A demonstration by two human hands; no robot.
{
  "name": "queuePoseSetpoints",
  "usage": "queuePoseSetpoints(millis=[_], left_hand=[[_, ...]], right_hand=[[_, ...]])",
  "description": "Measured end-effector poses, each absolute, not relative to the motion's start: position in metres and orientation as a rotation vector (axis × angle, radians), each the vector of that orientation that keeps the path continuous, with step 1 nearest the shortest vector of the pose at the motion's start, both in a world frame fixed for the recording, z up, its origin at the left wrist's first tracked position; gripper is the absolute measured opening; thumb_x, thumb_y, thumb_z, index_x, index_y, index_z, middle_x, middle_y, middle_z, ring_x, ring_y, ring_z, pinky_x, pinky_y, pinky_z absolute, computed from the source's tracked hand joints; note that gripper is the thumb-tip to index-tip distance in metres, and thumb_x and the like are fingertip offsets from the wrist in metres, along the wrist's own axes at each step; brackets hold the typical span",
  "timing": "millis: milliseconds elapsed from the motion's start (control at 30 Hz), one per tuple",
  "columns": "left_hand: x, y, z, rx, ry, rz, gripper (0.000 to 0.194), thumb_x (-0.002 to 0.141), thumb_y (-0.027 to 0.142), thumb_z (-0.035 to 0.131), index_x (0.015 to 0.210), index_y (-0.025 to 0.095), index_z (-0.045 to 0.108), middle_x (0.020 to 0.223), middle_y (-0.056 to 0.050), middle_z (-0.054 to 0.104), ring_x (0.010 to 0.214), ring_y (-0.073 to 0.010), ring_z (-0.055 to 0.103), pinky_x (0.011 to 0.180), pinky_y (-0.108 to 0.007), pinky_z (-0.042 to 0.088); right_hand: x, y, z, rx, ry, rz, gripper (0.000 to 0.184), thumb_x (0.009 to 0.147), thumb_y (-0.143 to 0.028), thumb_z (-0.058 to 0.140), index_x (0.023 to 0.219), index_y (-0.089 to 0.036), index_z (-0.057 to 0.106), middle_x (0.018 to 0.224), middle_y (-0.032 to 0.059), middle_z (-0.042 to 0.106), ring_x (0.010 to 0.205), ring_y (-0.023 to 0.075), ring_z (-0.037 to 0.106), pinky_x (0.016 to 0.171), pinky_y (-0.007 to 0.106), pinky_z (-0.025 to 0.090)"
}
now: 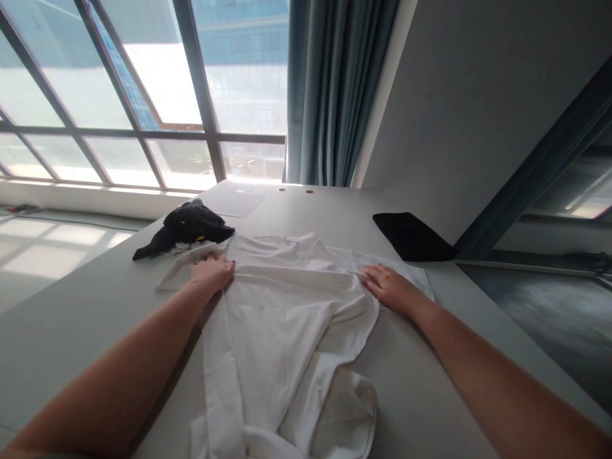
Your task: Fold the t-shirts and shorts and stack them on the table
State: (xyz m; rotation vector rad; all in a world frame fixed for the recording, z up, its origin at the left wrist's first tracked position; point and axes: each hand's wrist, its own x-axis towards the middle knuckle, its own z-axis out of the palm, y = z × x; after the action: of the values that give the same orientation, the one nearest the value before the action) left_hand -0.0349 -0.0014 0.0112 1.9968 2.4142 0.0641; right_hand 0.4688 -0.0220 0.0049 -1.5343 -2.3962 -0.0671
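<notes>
The white shirt (282, 312) lies on the counter (76, 331), running from the middle of the frame to the bottom edge. The left hand (213, 273) is on its upper left part, fingers bent over the cloth; the right hand (389, 288) is at its upper right edge, fingertips against it. Whether either set of fingers pinches the cloth or only presses it, I cannot tell.

The likeliest trouble is an uneven pull: if one hand draws harder, the shirt could skew and the diagonal creases at its centre deepen. The lower part is loose and bunched, with a rounded flap at lower right, so it could catch under itself or drag crooked. At upper left, a black cloth heap (194, 224) sits against the shirt and could get swept along with it.

The counter is pale and smooth, offering little grip. A dark flat item (414, 237) lies at right, a paper sheet (236, 204) near the far end. Behind are a large window (248, 95), a blue curtain (329, 89) and a shaded wall (459, 95); sunlight patches the floor (48, 245) at left.
</notes>
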Motion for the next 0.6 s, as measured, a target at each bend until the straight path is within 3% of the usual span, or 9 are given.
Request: queuePoseSetpoints(millis=[67, 133, 233, 367, 467, 600], left_hand=[[-0.026, -0.003, 0.009, 2.145, 2.289, 0.025, 0.061, 0.106, 0.05, 0.03, 0.155, 0.02, 0.051, 0.163, -0.019, 0.045, 0.145, -0.0396, 0.047, 0.115, -0.056, 0.04], [-0.016, -0.005, 0.007, 2.267, 2.152, -0.007, 0.06, 0.108, 0.05, 0.029, 0.16, 0.025, 0.044, 0.169, -0.014, 0.035, 0.154, -0.037, 0.034, 0.121, -0.055, 0.032], [-0.007, -0.008, 0.007, 2.31, 2.054, -0.06, 0.062, 0.108, 0.052, 0.028, 0.165, 0.027, 0.037, 0.173, -0.014, 0.028, 0.158, -0.0416, 0.023, 0.124, -0.06, 0.025], [-0.002, -0.014, 0.011, 2.281, 2.021, -0.11, 0.062, 0.108, 0.056, 0.028, 0.165, 0.036, 0.034, 0.174, -0.013, 0.023, 0.158, -0.0489, 0.019, 0.119, -0.069, 0.026], [0.004, -0.022, 0.012, 2.31, 1.981, -0.11, 0.058, 0.106, 0.06, 0.029, 0.162, 0.046, 0.035, 0.174, -0.011, 0.025, 0.156, -0.0527, 0.02, 0.113, -0.075, 0.03], [0.017, -0.029, 0.008, 2.322, 1.994, -0.065, 0.061, 0.106, 0.058, 0.031, 0.164, 0.041, 0.034, 0.173, -0.015, 0.026, 0.155, -0.0539, 0.021, 0.108, -0.079, 0.03]], right_hand=[[0.466, -0.022, 0.005, -1.65, -2.423, -0.004, 0.04, 0.099, -0.038, 0.047, 0.122, -0.019, 0.073, 0.13, 0.0124, 0.069, 0.118, 0.0251, 0.063, 0.105, 0.035, 0.047], [0.463, -0.024, 0.013, -1.825, -2.398, -0.013, 0.044, 0.103, -0.04, 0.04, 0.107, -0.018, 0.078, 0.118, 0.0136, 0.074, 0.108, 0.0239, 0.067, 0.095, 0.032, 0.048], [0.46, -0.027, 0.026, -2.164, -2.272, -0.078, 0.051, 0.104, -0.042, 0.037, 0.093, -0.017, 0.079, 0.103, 0.0168, 0.077, 0.096, 0.0258, 0.071, 0.082, 0.032, 0.047], [0.464, -0.025, 0.023, -2.263, -2.258, 0.026, 0.042, 0.102, -0.039, 0.042, 0.099, -0.018, 0.078, 0.105, 0.0164, 0.078, 0.095, 0.0271, 0.071, 0.076, 0.032, 0.045], [0.479, -0.017, 0.014, -2.282, -2.219, 0.07, 0.04, 0.099, -0.039, 0.045, 0.091, -0.019, 0.079, 0.101, 0.0156, 0.078, 0.091, 0.0266, 0.072, 0.073, 0.031, 0.046], [0.504, -0.002, 0.008, -2.401, -2.079, 0.06, 0.041, 0.095, -0.041, 0.048, 0.086, -0.019, 0.081, 0.095, 0.0166, 0.079, 0.086, 0.0289, 0.073, 0.07, 0.034, 0.049]])
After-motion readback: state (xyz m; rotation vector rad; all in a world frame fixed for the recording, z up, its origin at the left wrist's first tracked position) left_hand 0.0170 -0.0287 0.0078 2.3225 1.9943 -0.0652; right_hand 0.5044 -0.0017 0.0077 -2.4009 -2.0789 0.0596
